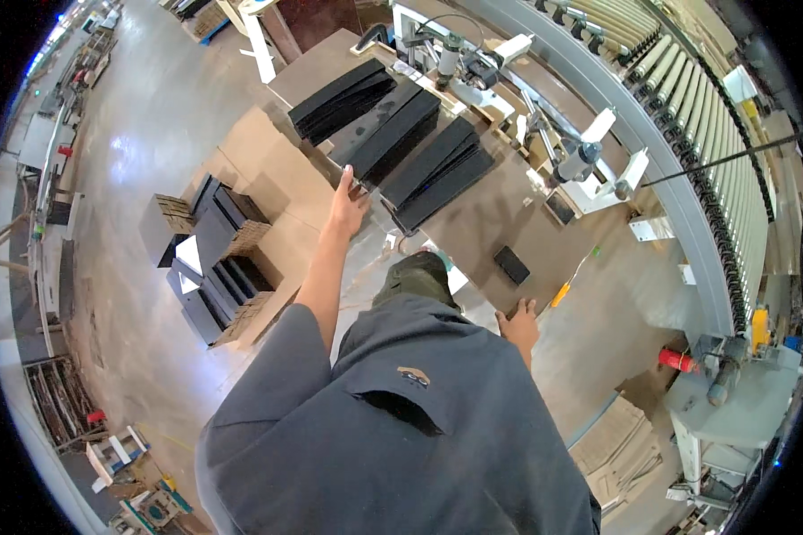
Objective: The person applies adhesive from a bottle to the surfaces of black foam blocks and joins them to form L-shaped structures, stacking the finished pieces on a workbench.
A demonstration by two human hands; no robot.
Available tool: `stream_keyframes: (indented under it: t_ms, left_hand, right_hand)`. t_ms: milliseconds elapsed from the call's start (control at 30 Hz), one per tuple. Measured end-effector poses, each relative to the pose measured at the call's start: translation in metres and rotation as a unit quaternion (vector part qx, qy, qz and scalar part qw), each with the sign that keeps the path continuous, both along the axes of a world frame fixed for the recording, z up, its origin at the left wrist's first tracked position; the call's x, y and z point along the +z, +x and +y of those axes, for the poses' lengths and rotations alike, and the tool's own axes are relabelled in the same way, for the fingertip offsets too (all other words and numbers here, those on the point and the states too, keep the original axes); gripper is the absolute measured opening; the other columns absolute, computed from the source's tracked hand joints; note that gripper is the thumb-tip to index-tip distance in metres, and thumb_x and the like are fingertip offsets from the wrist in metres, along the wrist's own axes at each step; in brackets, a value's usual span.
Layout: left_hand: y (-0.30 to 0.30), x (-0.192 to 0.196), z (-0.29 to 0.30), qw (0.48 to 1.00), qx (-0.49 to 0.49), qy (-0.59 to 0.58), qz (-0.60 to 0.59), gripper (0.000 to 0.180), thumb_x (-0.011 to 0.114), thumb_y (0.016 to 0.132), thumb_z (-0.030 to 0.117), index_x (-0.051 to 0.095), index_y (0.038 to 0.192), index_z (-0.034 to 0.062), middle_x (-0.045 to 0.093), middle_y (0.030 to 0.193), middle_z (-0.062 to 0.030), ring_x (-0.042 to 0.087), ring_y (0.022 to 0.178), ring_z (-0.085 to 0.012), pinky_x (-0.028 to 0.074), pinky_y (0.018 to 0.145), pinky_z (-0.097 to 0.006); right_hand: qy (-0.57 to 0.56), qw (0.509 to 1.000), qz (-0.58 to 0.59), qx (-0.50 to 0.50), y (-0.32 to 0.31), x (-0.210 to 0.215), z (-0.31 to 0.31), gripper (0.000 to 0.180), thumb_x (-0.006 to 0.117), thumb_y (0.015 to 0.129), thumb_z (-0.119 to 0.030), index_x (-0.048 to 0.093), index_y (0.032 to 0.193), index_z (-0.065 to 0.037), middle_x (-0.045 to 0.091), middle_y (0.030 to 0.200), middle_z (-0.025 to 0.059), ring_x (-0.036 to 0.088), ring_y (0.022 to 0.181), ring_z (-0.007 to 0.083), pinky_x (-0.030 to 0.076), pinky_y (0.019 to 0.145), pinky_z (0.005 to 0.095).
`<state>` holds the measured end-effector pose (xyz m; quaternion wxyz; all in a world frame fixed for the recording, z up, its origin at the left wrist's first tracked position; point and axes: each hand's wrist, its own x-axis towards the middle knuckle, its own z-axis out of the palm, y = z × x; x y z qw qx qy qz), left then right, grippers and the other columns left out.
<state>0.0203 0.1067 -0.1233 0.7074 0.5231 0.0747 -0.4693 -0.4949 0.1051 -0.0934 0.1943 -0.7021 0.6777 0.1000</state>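
Observation:
My left hand [350, 207] reaches forward to the near end of the middle stack of black panels [391, 134]. Its fingers are apart, against or just beside the stack's end; I cannot tell whether they press on it. Flanking that stack on the brown worktable [473, 234] are a left stack of black panels [343, 100] and a right stack of black panels [439, 175], both slightly fanned. At the table's near right edge rests my right hand [519, 328], empty, with fingers spread. A small black block [511, 265] lies just beyond it. Close by is a yellow-handled tool [560, 294].
On the floor to the left, bundled dark panels [214, 259] sit on cardboard sheets [281, 169]. A machine frame with clamps [575, 165] lines the table's far right side. Behind it curves a roller conveyor [687, 107]. Flattened cardboard [620, 455] lies at the lower right.

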Motion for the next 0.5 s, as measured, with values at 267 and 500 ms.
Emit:
stream_keyframes:
  t_ms: [267, 500]
  left_hand:
    - [-0.004, -0.022, 0.009, 0.998, -0.058, 0.036, 0.011, 0.122, 0.060, 0.096, 0.090, 0.023, 0.178, 0.0080, 0.026, 0.183, -0.0129, 0.040, 0.160, -0.0341, 0.040, 0.122, -0.049]
    - [-0.032, -0.023, 0.008, 0.997, -0.031, -0.065, 0.020, 0.090, 0.047, 0.110, 0.079, 0.026, 0.180, 0.0262, 0.032, 0.183, -0.0038, 0.034, 0.166, -0.0269, 0.031, 0.128, -0.046]
  right_hand:
    - [0.119, 0.882, -0.451, -0.059, 0.099, 0.050, -0.080, 0.082, 0.081, 0.103, -0.048, 0.054, 0.164, -0.001, 0.059, 0.164, 0.0227, 0.061, 0.147, 0.0344, 0.051, 0.119, 0.0433]
    - [0.155, 0.722, -0.673, 0.051, 0.242, 0.055, -0.259, 0.091, 0.073, 0.109, -0.054, 0.044, 0.166, 0.010, 0.054, 0.167, 0.0249, 0.054, 0.154, 0.0312, 0.038, 0.130, 0.0409]
